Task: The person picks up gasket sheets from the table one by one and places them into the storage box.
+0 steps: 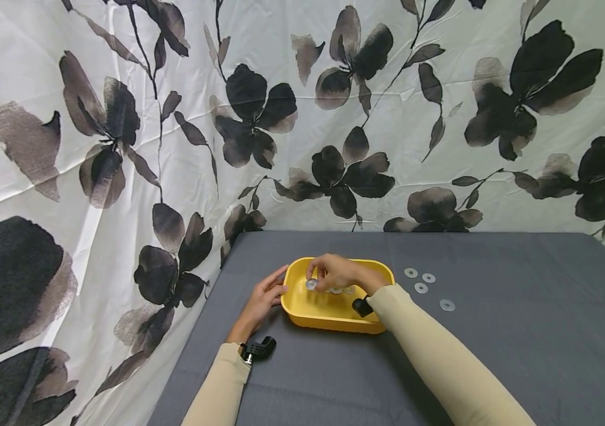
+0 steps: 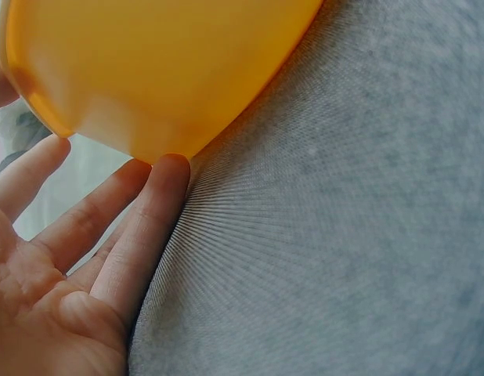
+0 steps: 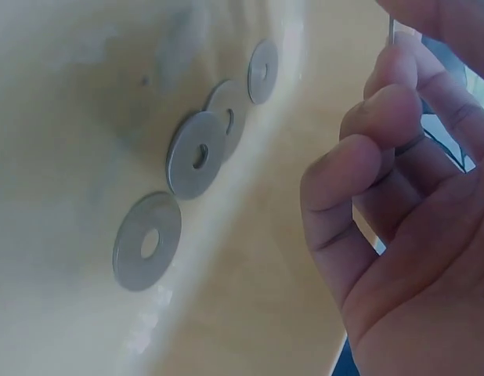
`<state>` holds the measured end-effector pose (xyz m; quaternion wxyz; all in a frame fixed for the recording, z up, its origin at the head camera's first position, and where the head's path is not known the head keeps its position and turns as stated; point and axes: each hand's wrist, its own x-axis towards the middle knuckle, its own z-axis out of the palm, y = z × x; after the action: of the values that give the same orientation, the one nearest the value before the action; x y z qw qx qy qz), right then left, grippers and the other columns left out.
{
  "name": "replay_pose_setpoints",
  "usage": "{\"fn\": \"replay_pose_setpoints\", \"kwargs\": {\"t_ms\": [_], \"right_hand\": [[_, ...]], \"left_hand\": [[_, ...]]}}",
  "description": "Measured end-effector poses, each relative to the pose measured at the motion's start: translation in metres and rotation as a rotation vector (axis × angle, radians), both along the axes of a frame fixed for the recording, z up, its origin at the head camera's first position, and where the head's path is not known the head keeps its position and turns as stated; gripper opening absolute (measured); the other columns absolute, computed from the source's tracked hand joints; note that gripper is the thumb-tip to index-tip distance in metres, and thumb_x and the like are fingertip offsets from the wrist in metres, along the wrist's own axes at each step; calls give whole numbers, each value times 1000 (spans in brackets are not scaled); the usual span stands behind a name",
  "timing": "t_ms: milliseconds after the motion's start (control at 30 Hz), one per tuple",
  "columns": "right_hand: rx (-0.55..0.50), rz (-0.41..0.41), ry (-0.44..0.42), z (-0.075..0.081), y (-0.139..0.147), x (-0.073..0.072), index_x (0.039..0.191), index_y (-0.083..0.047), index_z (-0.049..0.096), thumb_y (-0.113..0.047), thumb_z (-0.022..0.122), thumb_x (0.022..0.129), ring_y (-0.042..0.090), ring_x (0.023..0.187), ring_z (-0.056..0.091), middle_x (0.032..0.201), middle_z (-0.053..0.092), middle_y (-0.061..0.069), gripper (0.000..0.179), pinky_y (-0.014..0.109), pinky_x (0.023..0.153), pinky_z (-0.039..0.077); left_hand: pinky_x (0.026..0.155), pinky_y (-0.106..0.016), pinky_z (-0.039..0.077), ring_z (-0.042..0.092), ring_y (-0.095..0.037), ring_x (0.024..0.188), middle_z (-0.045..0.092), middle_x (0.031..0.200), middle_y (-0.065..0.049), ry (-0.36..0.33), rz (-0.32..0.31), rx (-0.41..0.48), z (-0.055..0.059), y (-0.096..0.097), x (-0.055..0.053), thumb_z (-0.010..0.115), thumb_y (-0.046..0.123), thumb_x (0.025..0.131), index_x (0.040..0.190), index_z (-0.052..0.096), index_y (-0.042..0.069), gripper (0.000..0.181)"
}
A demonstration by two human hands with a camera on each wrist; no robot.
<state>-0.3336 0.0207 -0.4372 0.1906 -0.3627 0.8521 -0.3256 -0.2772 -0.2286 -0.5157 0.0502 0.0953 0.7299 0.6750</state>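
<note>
A yellow plastic bin [image 1: 334, 323] with rounded corners stands on the table. My left hand [image 1: 264, 300] is at its left end, and in the left wrist view its extended fingers [image 2: 160, 200] touch the bin's outer wall. Over the bin's inside, my right hand [image 1: 337, 272] pinches a flat metal washer [image 1: 311, 284] between thumb and fingertips. Only the thin edge of that washer shows in the right wrist view. Several more washers [image 3: 196, 155] lie on the bin's floor, two of them overlapping.
Several loose washers [image 1: 421, 288] lie on the grey cloth-covered table [image 1: 520, 331] to the right of the bin. A white curtain [image 1: 291, 136] with dark flowers hangs behind the table and along its left side.
</note>
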Motion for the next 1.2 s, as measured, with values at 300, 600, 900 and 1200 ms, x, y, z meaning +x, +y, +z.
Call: {"fn": "replay_pose_setpoints", "kwargs": {"t_ms": [300,600,900,1200], "right_hand": [[16,6,-35,-4,-9,-2,110,-11,68,-5,75,89,12,59,52,80,61,3,22,22,56,45],[16,-10,-108,-9,-13,-5,110,-8,66,-5,75,89,12,48,44,81,57,3,23,22,46,41],[14,-37,-126,-13,-16,-7,116,-6,66,-8,77,89,13,49,43,83,58,4,29,23,47,41],[9,-28,-41,-2,-4,-7,120,-3,66,-10,71,93,14,56,52,85,62,8,28,24,53,45]], "left_hand": [[89,-35,61,63,-35,125,57,146,-20,2,-2,-1,0,1,-1,58,12,100,156,45,19,58],[87,-32,61,64,-33,125,59,145,-19,5,1,-18,0,2,-2,57,14,101,158,43,18,58],[88,-33,61,64,-32,125,58,145,-17,0,6,-19,0,3,-2,60,17,101,156,46,22,57],[88,-31,61,63,-35,126,59,145,-18,3,3,-24,-1,2,-4,59,16,101,157,44,20,58]]}}
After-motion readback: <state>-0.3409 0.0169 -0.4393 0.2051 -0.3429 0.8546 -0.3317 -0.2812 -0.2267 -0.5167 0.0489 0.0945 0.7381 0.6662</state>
